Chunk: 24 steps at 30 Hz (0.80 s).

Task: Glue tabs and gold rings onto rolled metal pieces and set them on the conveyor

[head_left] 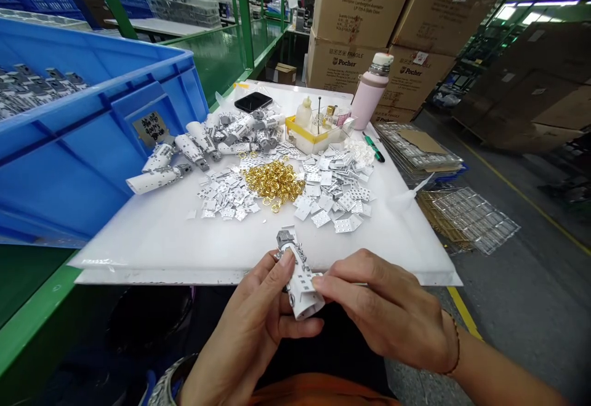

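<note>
The left hand clasps a white tube, apparently part-fitted, the right hand pinches its edge, and plates and gold rings lie unfitted.

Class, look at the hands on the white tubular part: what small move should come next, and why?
Probably a gentle press by the right hand against the side of the white tubular part: its fingertips meet the part near the open end, while the left hand supports it. Whether they pinch something small is hidden.
</note>
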Each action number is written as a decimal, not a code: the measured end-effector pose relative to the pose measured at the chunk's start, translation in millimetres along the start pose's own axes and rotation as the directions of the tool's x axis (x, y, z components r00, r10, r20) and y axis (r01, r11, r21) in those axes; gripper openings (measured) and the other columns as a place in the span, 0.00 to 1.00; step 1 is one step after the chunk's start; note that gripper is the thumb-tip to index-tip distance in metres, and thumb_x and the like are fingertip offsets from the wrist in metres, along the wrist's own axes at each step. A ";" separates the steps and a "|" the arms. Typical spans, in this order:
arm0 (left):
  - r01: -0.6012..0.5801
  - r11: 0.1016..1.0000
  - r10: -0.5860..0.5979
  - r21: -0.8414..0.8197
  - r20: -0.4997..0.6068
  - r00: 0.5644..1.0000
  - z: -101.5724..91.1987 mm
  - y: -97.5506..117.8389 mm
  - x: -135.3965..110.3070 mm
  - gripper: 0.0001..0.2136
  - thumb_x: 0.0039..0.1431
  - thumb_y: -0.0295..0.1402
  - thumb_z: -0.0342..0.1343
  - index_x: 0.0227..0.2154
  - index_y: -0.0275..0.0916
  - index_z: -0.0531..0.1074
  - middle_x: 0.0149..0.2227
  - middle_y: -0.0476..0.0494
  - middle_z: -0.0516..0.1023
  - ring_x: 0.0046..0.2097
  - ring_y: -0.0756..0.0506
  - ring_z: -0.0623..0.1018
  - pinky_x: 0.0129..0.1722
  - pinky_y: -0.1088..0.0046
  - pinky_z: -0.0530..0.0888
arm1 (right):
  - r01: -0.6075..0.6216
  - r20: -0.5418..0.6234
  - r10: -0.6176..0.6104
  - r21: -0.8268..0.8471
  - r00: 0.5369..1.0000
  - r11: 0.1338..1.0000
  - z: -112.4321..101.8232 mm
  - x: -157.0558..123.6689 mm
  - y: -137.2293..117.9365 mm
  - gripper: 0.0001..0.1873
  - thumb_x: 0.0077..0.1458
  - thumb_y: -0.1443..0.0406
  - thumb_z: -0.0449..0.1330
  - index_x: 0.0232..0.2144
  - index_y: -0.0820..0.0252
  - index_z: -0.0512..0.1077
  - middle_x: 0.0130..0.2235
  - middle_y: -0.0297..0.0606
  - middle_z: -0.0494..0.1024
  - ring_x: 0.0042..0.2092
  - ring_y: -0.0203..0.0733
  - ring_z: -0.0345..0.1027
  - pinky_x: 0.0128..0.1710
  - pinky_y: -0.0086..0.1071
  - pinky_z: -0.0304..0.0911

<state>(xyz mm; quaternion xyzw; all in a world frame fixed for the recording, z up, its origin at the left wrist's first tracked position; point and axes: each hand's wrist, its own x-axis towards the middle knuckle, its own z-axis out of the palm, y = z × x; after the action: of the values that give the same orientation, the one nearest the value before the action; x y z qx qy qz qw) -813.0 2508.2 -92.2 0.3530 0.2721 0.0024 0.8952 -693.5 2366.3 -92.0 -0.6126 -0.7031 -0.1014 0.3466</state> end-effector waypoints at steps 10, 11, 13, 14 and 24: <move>0.007 1.000 -0.007 0.002 0.027 1.000 1.6 1.8 2.2 0.09 0.61 0.37 0.54 0.40 0.40 0.74 0.31 0.48 0.74 0.32 0.51 0.73 0.29 0.76 0.78 | -0.057 -0.031 0.057 0.015 0.998 0.998 -4.5 12.2 0.1 0.13 0.60 0.76 0.51 0.43 0.69 0.72 0.36 0.44 0.75 0.36 0.36 0.69 0.37 0.27 0.70; 0.008 1.000 -0.008 -0.002 0.029 1.000 1.3 1.7 2.4 0.09 0.61 0.38 0.54 0.40 0.40 0.74 0.31 0.47 0.74 0.32 0.51 0.73 0.29 0.76 0.78 | -0.050 -0.024 0.050 0.007 0.998 0.999 -4.5 11.8 0.4 0.13 0.60 0.76 0.51 0.43 0.69 0.72 0.37 0.44 0.75 0.37 0.36 0.69 0.37 0.28 0.70; 0.014 1.000 -0.013 -0.011 0.041 0.999 0.9 1.3 2.8 0.10 0.61 0.38 0.54 0.39 0.40 0.74 0.30 0.48 0.74 0.31 0.51 0.73 0.29 0.77 0.77 | -0.025 -0.005 0.025 -0.018 1.000 1.000 -4.2 10.3 1.2 0.13 0.60 0.75 0.50 0.44 0.69 0.72 0.37 0.44 0.76 0.37 0.37 0.69 0.37 0.29 0.70; 0.013 1.000 -0.012 -0.019 0.048 0.999 0.7 1.2 3.0 0.10 0.61 0.39 0.54 0.39 0.39 0.74 0.29 0.48 0.73 0.31 0.51 0.73 0.29 0.77 0.77 | -0.007 0.006 0.007 -0.030 1.000 1.000 -3.9 9.4 1.5 0.14 0.60 0.75 0.50 0.45 0.69 0.72 0.37 0.45 0.76 0.37 0.38 0.69 0.36 0.30 0.70; 0.020 0.998 -0.016 -0.053 0.061 0.998 0.1 1.0 3.1 0.09 0.62 0.38 0.54 0.36 0.37 0.74 0.30 0.48 0.73 0.31 0.52 0.73 0.28 0.78 0.77 | 0.020 0.019 -0.019 -0.036 1.000 0.999 -3.8 9.4 2.5 0.14 0.61 0.75 0.50 0.45 0.71 0.71 0.37 0.45 0.76 0.37 0.38 0.69 0.36 0.30 0.69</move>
<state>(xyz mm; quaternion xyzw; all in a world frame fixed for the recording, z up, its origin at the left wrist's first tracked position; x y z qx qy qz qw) -810.2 2509.5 -93.0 0.3263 0.2481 -0.0090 0.9121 -690.0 2372.1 -84.2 -0.6128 -0.7103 -0.1116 0.3279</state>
